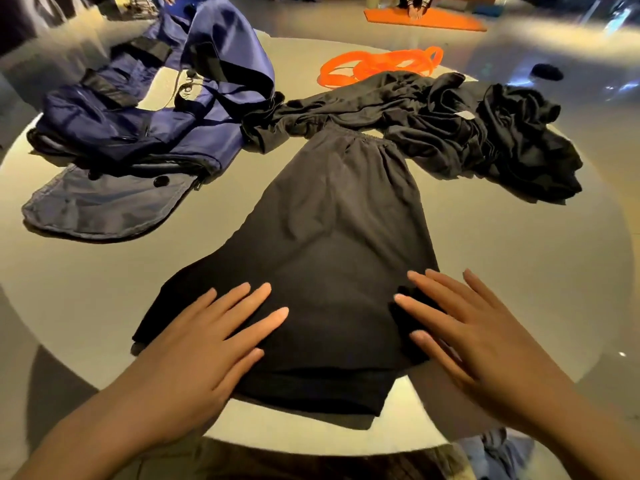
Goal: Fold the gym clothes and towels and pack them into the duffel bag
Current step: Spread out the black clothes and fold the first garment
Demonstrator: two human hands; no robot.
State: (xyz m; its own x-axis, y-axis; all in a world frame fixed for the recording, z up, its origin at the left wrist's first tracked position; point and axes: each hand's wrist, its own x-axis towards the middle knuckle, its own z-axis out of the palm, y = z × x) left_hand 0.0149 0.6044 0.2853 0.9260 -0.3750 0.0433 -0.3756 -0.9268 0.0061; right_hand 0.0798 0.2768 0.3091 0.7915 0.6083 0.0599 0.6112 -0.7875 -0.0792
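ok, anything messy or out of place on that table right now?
Mostly unfolded kit. A black garment pile lies crumpled at the far right, one end touching the collapsed blue duffel bag, whose flap is splayed open on the table. An orange band sits loose behind. Both hands, left hand and right hand, flatten the dark shorts.

One pair of dark shorts (332,237), one navy duffel bag (138,109), one crumpled black garment (467,133) (possibly more), one orange band (377,65).

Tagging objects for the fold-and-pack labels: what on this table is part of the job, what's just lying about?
Job:
black shorts, under both flat hands: left hand, right hand
crumpled black clothes
navy duffel bag

Lying about:
orange band
orange mat on floor
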